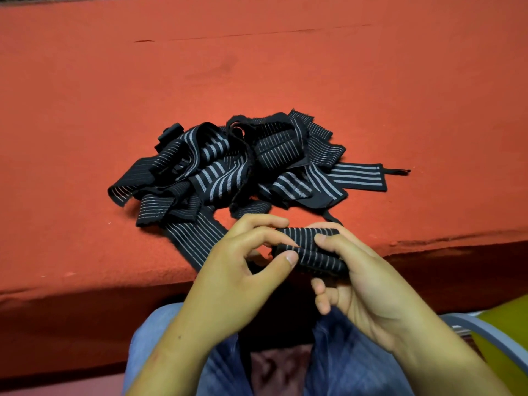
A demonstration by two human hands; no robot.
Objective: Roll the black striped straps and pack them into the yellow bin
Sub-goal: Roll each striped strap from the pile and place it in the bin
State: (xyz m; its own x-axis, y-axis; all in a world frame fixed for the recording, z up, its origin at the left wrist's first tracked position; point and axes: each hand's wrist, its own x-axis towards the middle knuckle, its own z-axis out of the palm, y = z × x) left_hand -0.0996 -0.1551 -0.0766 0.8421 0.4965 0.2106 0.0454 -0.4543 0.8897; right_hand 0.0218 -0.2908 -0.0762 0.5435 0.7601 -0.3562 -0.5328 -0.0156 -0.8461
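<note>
Left hand (243, 278) and right hand (368, 287) pinch one rolled strap (314, 254); one tangled pile (234, 170) (straps uncountable) lies beyond, one yellow bin (511, 321) at the right.

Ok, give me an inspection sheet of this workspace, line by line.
Surface: red cloth-covered table, faint seam across its far part.
Job's things: loose pile of striped straps on the table; one partly rolled strap held at the near edge; yellow bin only partly in view, lower right.
Clutter: nothing seen.
Grippers: left hand and right hand both pinch the partly rolled strap.
Cables: nothing seen.
Surroundings: the person's blue jeans below the table edge.
</note>
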